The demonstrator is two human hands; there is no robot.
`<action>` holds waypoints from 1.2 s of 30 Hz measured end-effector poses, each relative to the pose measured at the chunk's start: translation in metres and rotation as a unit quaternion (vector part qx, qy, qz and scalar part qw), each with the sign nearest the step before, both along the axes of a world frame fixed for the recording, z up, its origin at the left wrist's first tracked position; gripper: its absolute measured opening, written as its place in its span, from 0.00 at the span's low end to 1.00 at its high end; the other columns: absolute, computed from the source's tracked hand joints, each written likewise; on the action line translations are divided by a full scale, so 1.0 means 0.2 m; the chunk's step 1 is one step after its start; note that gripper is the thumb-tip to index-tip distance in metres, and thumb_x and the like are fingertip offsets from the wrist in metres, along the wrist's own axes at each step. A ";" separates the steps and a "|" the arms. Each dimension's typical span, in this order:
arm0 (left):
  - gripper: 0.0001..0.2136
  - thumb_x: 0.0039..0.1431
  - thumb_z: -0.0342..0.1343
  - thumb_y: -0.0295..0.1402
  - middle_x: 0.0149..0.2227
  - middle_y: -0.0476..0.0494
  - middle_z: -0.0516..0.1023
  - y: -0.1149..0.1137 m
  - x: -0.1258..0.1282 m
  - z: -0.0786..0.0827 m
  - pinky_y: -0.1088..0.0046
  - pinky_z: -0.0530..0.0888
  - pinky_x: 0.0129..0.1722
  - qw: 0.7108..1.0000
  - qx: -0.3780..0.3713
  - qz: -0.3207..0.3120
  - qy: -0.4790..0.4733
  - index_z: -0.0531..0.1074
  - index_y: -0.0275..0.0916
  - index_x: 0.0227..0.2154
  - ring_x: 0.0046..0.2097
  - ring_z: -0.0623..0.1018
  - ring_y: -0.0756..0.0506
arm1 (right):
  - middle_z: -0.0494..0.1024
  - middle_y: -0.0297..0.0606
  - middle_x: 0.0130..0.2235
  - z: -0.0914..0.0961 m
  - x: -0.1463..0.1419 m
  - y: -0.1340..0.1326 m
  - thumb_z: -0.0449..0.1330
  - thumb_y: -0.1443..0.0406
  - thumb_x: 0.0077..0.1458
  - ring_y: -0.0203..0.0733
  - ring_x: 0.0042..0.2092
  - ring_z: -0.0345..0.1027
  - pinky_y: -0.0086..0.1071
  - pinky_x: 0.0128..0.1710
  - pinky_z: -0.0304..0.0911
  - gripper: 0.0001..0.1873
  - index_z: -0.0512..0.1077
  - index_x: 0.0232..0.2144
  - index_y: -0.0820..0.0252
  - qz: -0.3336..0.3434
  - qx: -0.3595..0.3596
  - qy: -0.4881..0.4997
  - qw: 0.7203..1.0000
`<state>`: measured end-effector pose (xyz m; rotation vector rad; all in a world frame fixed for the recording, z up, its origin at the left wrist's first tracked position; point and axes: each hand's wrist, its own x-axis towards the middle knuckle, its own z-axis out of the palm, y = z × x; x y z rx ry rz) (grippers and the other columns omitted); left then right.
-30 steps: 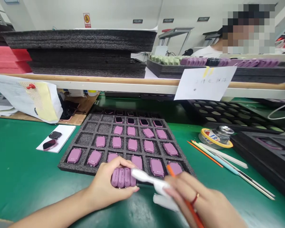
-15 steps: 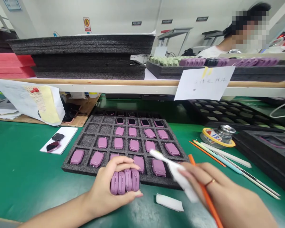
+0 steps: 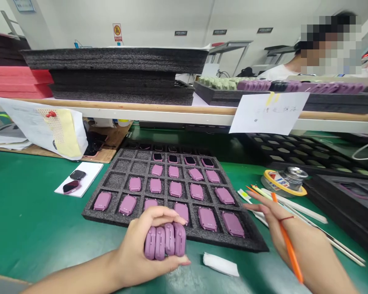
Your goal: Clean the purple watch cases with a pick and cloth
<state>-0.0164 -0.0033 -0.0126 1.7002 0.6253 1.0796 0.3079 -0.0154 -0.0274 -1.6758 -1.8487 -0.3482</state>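
Note:
My left hand (image 3: pixel 144 249) is closed round a stack of several purple watch cases (image 3: pixel 164 241), held on edge just in front of the black foam tray (image 3: pixel 113 208). The tray holds several more purple cases (image 3: pixel 175 188) in its pockets. My right hand (image 3: pixel 291 237) reaches to the right of the tray with an orange stick (image 3: pixel 286 239) held between its fingers. Its fingertips touch a white stick (image 3: pixel 248 200) lying on the mat. A small white cloth (image 3: pixel 221 264) lies on the mat between my hands.
Several sticks (image 3: pixel 309 212) and a lidded tin on a tape roll (image 3: pixel 285 179) lie to the right. Two dark watch cases rest on white paper (image 3: pixel 76 181) at left. More foam trays (image 3: pixel 349 200) stand right. A shelf (image 3: pixel 171 112) bears stacked foam. A person sits beyond it.
My right hand has swung right, away from the stack, and set the white brush-like stick down by the other sticks. The left hand has stayed put with its stack.

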 end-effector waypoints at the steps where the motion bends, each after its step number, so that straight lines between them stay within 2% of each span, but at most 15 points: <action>1: 0.29 0.50 0.71 0.26 0.49 0.43 0.81 0.00 0.00 0.00 0.67 0.80 0.49 1.000 0.007 0.004 0.005 0.64 0.47 0.52 0.45 0.84 0.43 | 0.86 0.39 0.37 0.02 -0.08 -0.02 0.44 0.56 0.71 0.46 0.38 0.82 0.37 0.37 0.77 0.21 0.70 0.56 0.54 0.045 0.005 0.026 0.999; 3: 0.31 0.50 0.71 0.28 0.49 0.42 0.82 0.01 0.00 -0.01 0.67 0.79 0.51 0.999 0.032 0.017 0.021 0.62 0.46 0.53 0.45 0.84 0.43 | 0.85 0.38 0.43 0.08 -0.25 -0.05 0.48 0.61 0.70 0.45 0.42 0.82 0.36 0.43 0.77 0.16 0.70 0.55 0.51 0.149 0.024 0.048 0.987; 5: 0.34 0.49 0.72 0.28 0.49 0.43 0.83 0.02 -0.01 -0.01 0.67 0.77 0.53 0.997 0.063 0.029 0.045 0.59 0.47 0.55 0.47 0.84 0.43 | 0.85 0.40 0.46 0.16 -0.39 -0.07 0.54 0.61 0.68 0.47 0.47 0.81 0.40 0.51 0.75 0.15 0.70 0.54 0.51 0.250 0.033 0.027 0.967; 7: 0.36 0.49 0.72 0.29 0.50 0.43 0.83 0.02 -0.01 -0.02 0.67 0.76 0.55 0.993 0.088 0.034 0.066 0.57 0.49 0.57 0.50 0.83 0.42 | 0.83 0.44 0.49 0.21 -0.52 -0.07 0.60 0.57 0.64 0.51 0.52 0.78 0.45 0.57 0.71 0.19 0.69 0.55 0.54 0.318 0.041 0.006 0.947; 9: 0.39 0.50 0.72 0.30 0.52 0.43 0.82 0.03 -0.02 -0.02 0.67 0.75 0.57 0.993 0.092 0.034 0.072 0.54 0.49 0.59 0.54 0.81 0.40 | 0.82 0.49 0.52 0.23 -0.62 -0.05 0.62 0.51 0.61 0.55 0.56 0.75 0.50 0.60 0.68 0.25 0.69 0.54 0.58 0.347 0.064 0.000 0.936; 11: 0.41 0.52 0.71 0.31 0.54 0.43 0.82 0.03 -0.02 -0.02 0.66 0.75 0.57 0.994 0.073 0.038 0.068 0.52 0.49 0.62 0.56 0.80 0.40 | 0.79 0.55 0.54 0.22 -0.69 -0.02 0.63 0.50 0.59 0.58 0.59 0.72 0.54 0.60 0.67 0.25 0.70 0.51 0.60 0.354 0.087 0.005 0.931; 15: 0.45 0.53 0.70 0.33 0.57 0.42 0.79 0.03 -0.03 -0.02 0.66 0.76 0.57 0.995 0.032 0.048 0.078 0.48 0.49 0.67 0.58 0.79 0.40 | 0.72 0.60 0.61 0.18 -0.77 0.02 0.64 0.58 0.59 0.60 0.65 0.63 0.57 0.59 0.67 0.18 0.72 0.48 0.62 0.348 0.076 0.038 0.934; 18: 0.46 0.53 0.70 0.34 0.57 0.40 0.79 0.04 -0.03 -0.03 0.66 0.75 0.58 0.995 0.009 0.040 0.088 0.46 0.47 0.68 0.58 0.79 0.40 | 0.68 0.62 0.63 0.16 -0.78 0.02 0.64 0.59 0.59 0.61 0.65 0.62 0.58 0.58 0.67 0.18 0.71 0.48 0.62 0.354 0.060 0.064 0.931; 24: 0.47 0.52 0.70 0.37 0.54 0.38 0.81 0.04 -0.02 -0.02 0.61 0.76 0.57 0.995 -0.018 0.037 0.092 0.47 0.43 0.69 0.56 0.80 0.37 | 0.69 0.64 0.62 0.15 -0.79 0.02 0.64 0.62 0.59 0.62 0.65 0.62 0.58 0.59 0.66 0.16 0.72 0.48 0.65 0.362 0.061 0.080 0.927; 26: 0.47 0.52 0.70 0.36 0.54 0.37 0.81 0.04 -0.01 -0.02 0.61 0.76 0.57 0.995 -0.023 0.040 0.092 0.47 0.43 0.69 0.56 0.80 0.36 | 0.72 0.62 0.60 0.16 -0.78 0.02 0.63 0.62 0.61 0.61 0.64 0.64 0.57 0.58 0.68 0.15 0.72 0.48 0.64 0.364 0.073 0.087 0.924; 29: 0.43 0.54 0.68 0.33 0.57 0.40 0.79 0.03 0.00 -0.03 0.63 0.77 0.57 0.994 -0.019 0.019 0.108 0.49 0.46 0.68 0.57 0.79 0.38 | 0.79 0.51 0.55 0.19 -0.77 0.02 0.60 0.68 0.62 0.55 0.60 0.71 0.54 0.57 0.70 0.06 0.74 0.42 0.57 0.359 0.099 0.092 0.923; 31: 0.40 0.54 0.67 0.33 0.60 0.41 0.77 0.02 0.01 -0.03 0.65 0.76 0.58 0.992 -0.017 0.017 0.121 0.52 0.47 0.66 0.59 0.77 0.39 | 0.83 0.45 0.50 0.20 -0.76 0.03 0.59 0.70 0.63 0.49 0.55 0.76 0.51 0.56 0.71 0.06 0.75 0.38 0.54 0.363 0.112 0.083 0.921; 33: 0.39 0.53 0.68 0.34 0.63 0.40 0.73 0.01 0.01 -0.03 0.64 0.75 0.59 0.991 -0.014 0.042 0.129 0.55 0.46 0.65 0.61 0.75 0.38 | 0.83 0.46 0.49 0.21 -0.75 0.03 0.59 0.65 0.65 0.48 0.53 0.77 0.50 0.57 0.71 0.06 0.75 0.43 0.56 0.364 0.108 0.065 0.923; 36: 0.42 0.51 0.70 0.38 0.59 0.37 0.77 0.01 0.00 -0.02 0.63 0.76 0.57 0.989 -0.027 0.069 0.131 0.54 0.43 0.65 0.58 0.78 0.37 | 0.81 0.51 0.51 0.20 -0.72 0.04 0.62 0.52 0.62 0.53 0.57 0.74 0.53 0.59 0.67 0.21 0.73 0.49 0.60 0.365 0.081 0.049 0.926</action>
